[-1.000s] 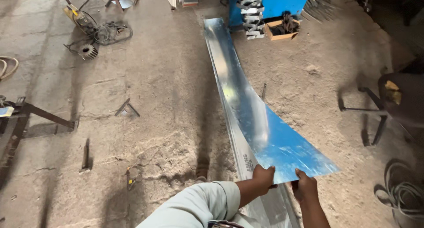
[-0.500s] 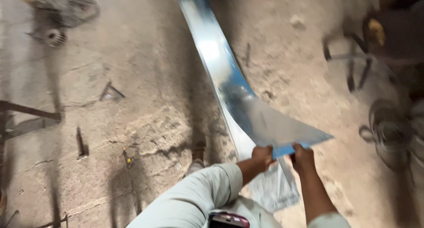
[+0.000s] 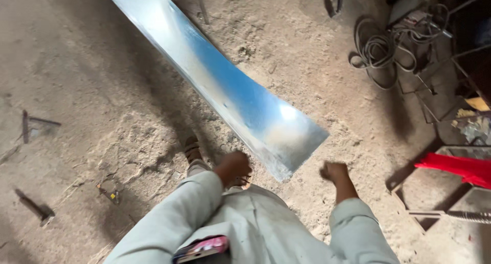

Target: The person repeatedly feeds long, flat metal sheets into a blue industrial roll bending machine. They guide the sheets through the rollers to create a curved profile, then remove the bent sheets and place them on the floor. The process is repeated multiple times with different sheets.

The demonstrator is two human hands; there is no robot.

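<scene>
Metal sheet: long, shiny, lay slanted across the dirt floor | Left hand: curled, bare, just beside the sheet's near corner | Right hand: fisted, bare, near that end | Cable coil: upper right.

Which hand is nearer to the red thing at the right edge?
Right. The right hand is past the metal sheet's near corner, towards the red thing. The left hand is across that corner, farther away.
</scene>
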